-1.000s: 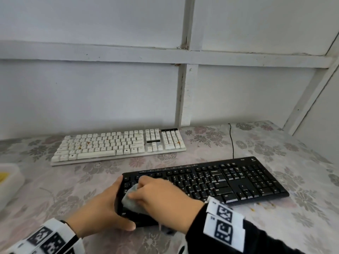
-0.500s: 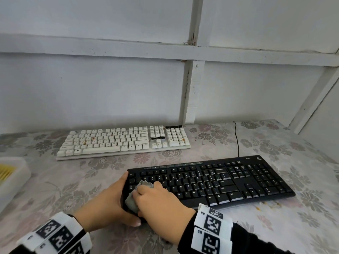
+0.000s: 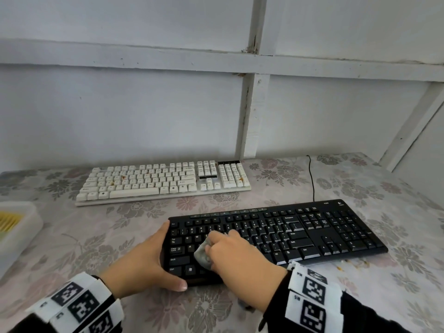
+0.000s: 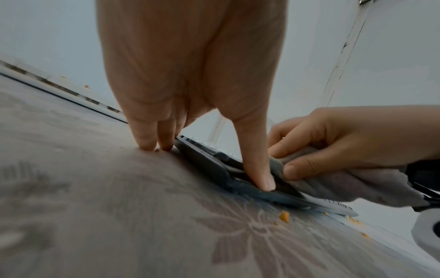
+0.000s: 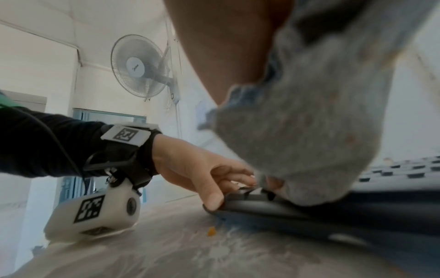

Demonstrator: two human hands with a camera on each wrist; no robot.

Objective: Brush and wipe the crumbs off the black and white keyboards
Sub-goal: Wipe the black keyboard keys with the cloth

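The black keyboard lies near me on the flowered tablecloth, the white keyboard behind it to the left, with orange specks on some keys. My left hand braces the black keyboard's left end, its straight fingers on the table at the side and the thumb pressing the front edge. My right hand grips a bunched grey cloth and presses it on the left letter keys. In the right wrist view the cloth hangs over the black keyboard.
Orange crumbs lie on the tablecloth by the black keyboard's front right, and more crumbs near its front left corner. A white plastic box sits at the left edge. A black cable runs back to the wall.
My right hand has slid the cloth from the black keyboard's left edge rightward onto the letter keys. The left hand has stayed at the keyboard's left end.
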